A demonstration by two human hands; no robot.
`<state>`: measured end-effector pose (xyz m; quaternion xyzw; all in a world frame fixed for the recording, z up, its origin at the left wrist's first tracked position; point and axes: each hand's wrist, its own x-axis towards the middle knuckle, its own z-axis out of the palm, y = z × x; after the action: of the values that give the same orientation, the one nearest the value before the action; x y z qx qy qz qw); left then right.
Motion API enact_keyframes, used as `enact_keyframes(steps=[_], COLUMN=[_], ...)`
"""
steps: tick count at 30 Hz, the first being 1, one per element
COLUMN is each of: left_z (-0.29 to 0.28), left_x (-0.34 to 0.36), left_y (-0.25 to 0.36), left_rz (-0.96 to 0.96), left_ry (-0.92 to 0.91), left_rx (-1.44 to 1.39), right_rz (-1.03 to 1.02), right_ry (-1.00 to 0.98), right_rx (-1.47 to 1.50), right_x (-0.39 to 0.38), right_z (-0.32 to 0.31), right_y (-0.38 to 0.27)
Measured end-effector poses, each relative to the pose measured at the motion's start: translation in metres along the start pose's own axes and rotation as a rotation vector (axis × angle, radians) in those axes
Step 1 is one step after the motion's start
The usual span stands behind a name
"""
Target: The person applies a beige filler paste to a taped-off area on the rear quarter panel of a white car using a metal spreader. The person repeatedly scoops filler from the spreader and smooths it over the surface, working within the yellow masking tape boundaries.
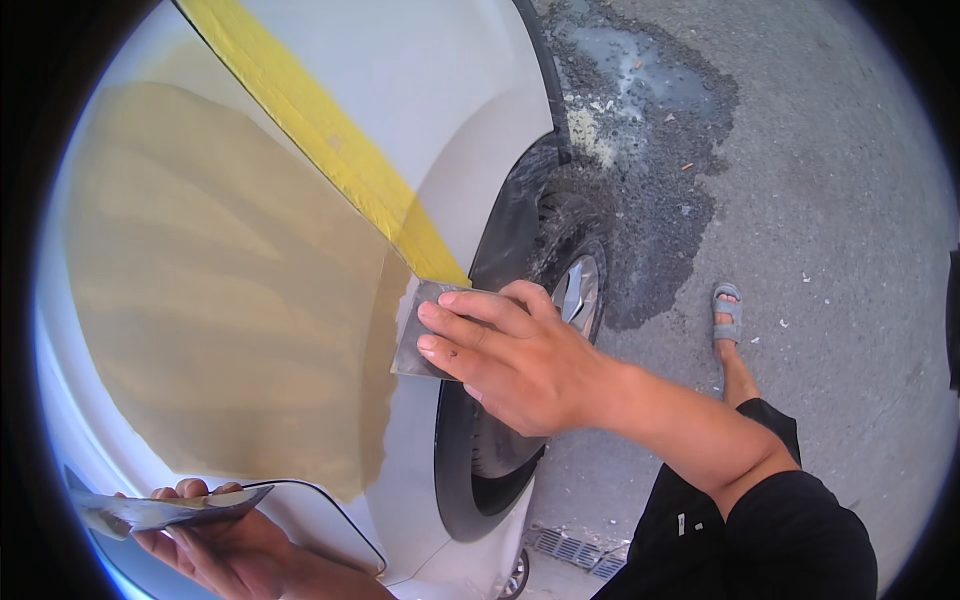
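My right hand [545, 370] presses a thin grey putty spreader [412, 345] flat on a white car panel [400, 50], its fingers laid over the plate. The spreader sits at the right edge of a wide tan filler patch [230, 290], just below the end of a yellow masking tape strip [320, 140]. At the lower left, my left hand [235, 555] grips a flat metal plate [205, 508], which is held tilted, almost edge-on. Pale smears show on that plate. Part of the right thumb is hidden under the hand.
The wheel [580, 290] and black arch trim [455, 460] are right beside my right hand. A wet, dark stain [660, 200] with pale residue covers the asphalt [850, 200]. My sandalled foot [728, 312] stands there. A drain grate [575, 550] lies lower down.
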<state>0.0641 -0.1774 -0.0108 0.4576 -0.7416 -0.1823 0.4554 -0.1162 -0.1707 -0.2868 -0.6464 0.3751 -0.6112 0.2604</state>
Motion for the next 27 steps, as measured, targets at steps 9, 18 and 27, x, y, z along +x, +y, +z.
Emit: enact_keyframes(steps=[9,18,27], left_z=[0.012,0.011,0.021], left_x=[0.005,0.005,0.004], left_y=[0.004,0.004,0.004], left_rz=[-0.052,-0.077,-0.112], left_ry=[-0.205,-0.322,-0.266], left_rx=[-0.196,-0.307,-0.262], right_rz=[-0.051,-0.057,-0.061], right_ry=[0.046,-0.009,-0.075], right_rx=[-0.051,-0.048,-0.086], right_x=[0.003,-0.002,-0.015], right_z=[0.013,0.002,0.007], right_y=[-0.003,-0.012,-0.007])
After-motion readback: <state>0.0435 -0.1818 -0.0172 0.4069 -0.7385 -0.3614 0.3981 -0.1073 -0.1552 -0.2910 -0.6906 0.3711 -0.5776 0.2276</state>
